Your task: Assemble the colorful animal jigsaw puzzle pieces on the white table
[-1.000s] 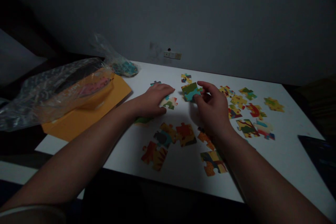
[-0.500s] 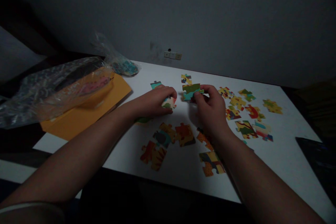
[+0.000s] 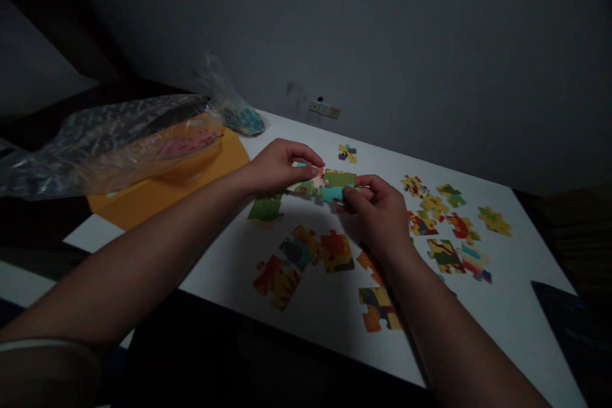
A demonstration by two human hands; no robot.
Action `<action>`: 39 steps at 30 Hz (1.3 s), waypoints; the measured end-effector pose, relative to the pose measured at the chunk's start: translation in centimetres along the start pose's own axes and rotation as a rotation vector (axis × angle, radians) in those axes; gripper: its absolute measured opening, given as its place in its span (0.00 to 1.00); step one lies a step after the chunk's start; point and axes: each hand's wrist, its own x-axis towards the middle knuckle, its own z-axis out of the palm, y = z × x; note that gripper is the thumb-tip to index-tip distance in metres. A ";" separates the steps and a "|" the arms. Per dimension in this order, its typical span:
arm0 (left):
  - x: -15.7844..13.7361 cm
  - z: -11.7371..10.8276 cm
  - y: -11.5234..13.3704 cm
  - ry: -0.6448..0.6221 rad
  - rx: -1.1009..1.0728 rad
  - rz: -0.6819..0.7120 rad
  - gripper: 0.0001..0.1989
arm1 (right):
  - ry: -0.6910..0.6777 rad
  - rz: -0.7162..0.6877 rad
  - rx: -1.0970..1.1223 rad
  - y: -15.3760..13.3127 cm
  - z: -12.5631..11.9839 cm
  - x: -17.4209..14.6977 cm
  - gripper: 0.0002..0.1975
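My left hand (image 3: 282,166) pinches a puzzle piece with pink and green print (image 3: 310,185) between thumb and fingers. A green and turquoise puzzle piece (image 3: 337,185) is pinched in my right hand (image 3: 377,210). The two pieces meet edge to edge just above the table; whether they are locked together I cannot tell. A green puzzle piece (image 3: 266,210) lies below my left wrist. In front of my hands are a red and yellow piece (image 3: 336,251) and a striped orange piece (image 3: 277,282). A yellow and dark piece (image 3: 347,153) sits beyond them.
Several loose puzzle pieces (image 3: 434,206) are spread over the right side of the white table (image 3: 514,268). At left, an orange envelope (image 3: 157,194) lies under a clear plastic bag (image 3: 119,146). Another bag with turquoise contents (image 3: 243,120) rests near the wall. A dark object (image 3: 564,312) is at the right edge.
My hands have come together, bringing the green and turquoise piece against the pink and green one. The view has shifted and tilted slightly.
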 end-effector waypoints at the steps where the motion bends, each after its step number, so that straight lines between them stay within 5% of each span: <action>1: -0.1 0.0 0.1 0.006 -0.004 0.007 0.13 | -0.017 0.006 0.006 0.1 0.0 0.0 0.15; 14: -0.1 0.3 0.1 0.017 -0.078 -0.013 0.15 | -0.045 0.024 0.000 -0.4 0.3 -0.2 0.16; 21: 0.0 0.4 -0.7 0.025 -0.196 -0.110 0.32 | 0.053 -0.039 0.057 0.0 0.2 0.5 0.15; 32: -0.8 1.0 0.0 -0.065 -0.300 -0.190 0.19 | 0.109 -0.118 0.124 0.2 0.2 1.2 0.11; 39: -0.8 1.1 -0.1 -0.100 -0.322 -0.236 0.18 | 0.109 -0.171 0.099 -0.1 0.3 1.1 0.11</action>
